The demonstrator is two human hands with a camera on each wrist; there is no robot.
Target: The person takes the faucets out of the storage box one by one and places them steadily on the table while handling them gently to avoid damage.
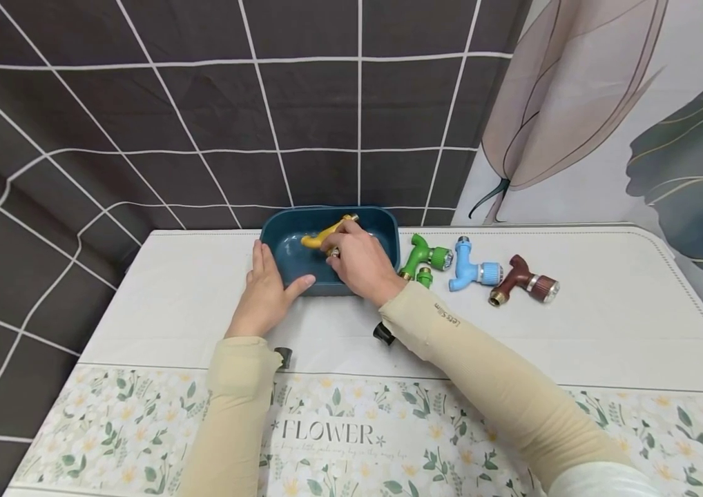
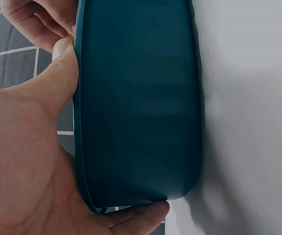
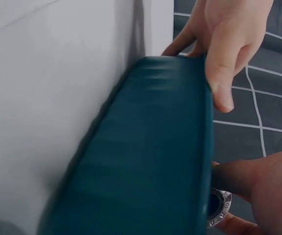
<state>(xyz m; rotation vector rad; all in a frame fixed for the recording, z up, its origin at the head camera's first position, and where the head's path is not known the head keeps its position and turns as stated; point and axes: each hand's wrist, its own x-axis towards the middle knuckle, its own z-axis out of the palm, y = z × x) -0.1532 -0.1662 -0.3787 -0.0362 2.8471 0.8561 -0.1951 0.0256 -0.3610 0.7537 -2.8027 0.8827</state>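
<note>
A dark teal plastic basin (image 1: pixel 283 266) stands on the table against the tiled backdrop. Over its front left corner lies my left hand (image 1: pixel 261 297), thumb at the front rim and straight fingers along the left end wall. My right hand (image 1: pixel 360 262) reaches into the basin and grips a yellow faucet (image 1: pixel 314 241) with curled fingers, hiding much of it. A metal-ringed end (image 3: pixel 221 208) shows under that hand in the right wrist view. The basin's front wall (image 2: pixel 141 107) fills the left wrist view.
Right of the basin lie a green faucet (image 1: pixel 416 259), a small green fitting (image 1: pixel 425 277), a blue faucet (image 1: pixel 465 266) and a brown faucet (image 1: pixel 519 276). Two black pieces lie nearer, one (image 1: pixel 382 334) below the right wrist, another (image 1: pixel 284 357) beside the left sleeve.
</note>
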